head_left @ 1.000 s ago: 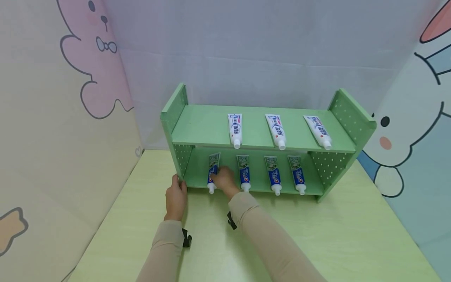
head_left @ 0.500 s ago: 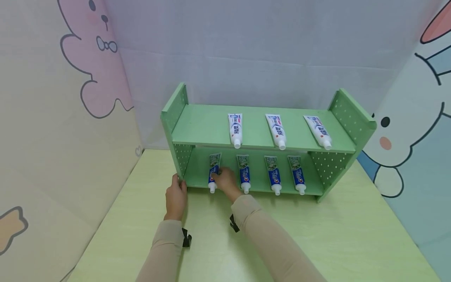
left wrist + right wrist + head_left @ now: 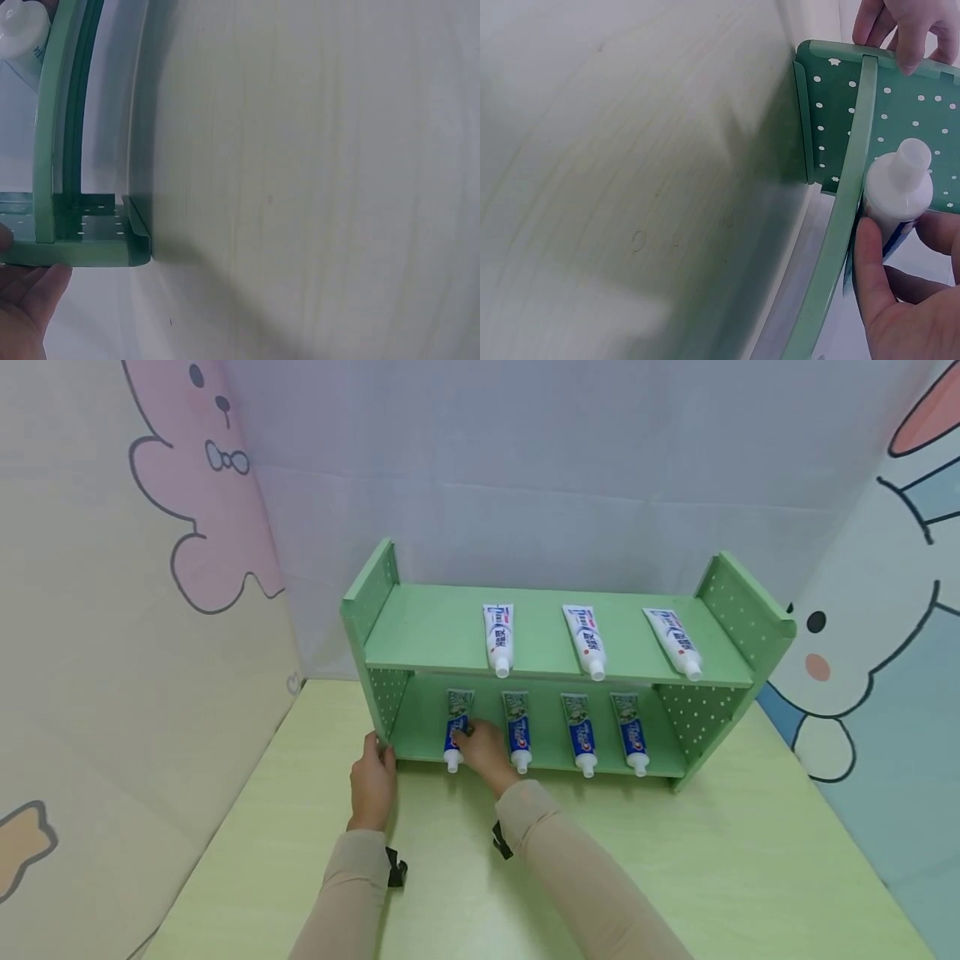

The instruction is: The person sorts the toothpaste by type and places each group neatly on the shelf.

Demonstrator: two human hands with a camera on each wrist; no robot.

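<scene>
A green two-tier shelf (image 3: 435,625) stands on the table. At its left side panel (image 3: 836,105), my left hand (image 3: 372,785) grips the edge, thumb on the inner face and fingers outside. On the lower tier, my right hand (image 3: 486,752) holds the leftmost blue-and-green toothpaste tube (image 3: 457,722) by its sides, thumb and fingers around it. That tube lies with its white cap (image 3: 911,161) toward the shelf's front edge. More tubes of the same kind, such as the toothpaste tube (image 3: 517,722) just to the right, lie along this tier.
On the upper tier lie three white toothpaste tubes, a left one (image 3: 498,635), a middle one (image 3: 585,639) and a right one (image 3: 673,639). The shelf's right side panel (image 3: 750,606) rises at the far end. A pale wooden table (image 3: 712,860) extends in front.
The held toothpaste tube has shifted slightly to the right, along with my right hand. My left hand keeps its grip on the shelf panel. The head view has moved slightly.
</scene>
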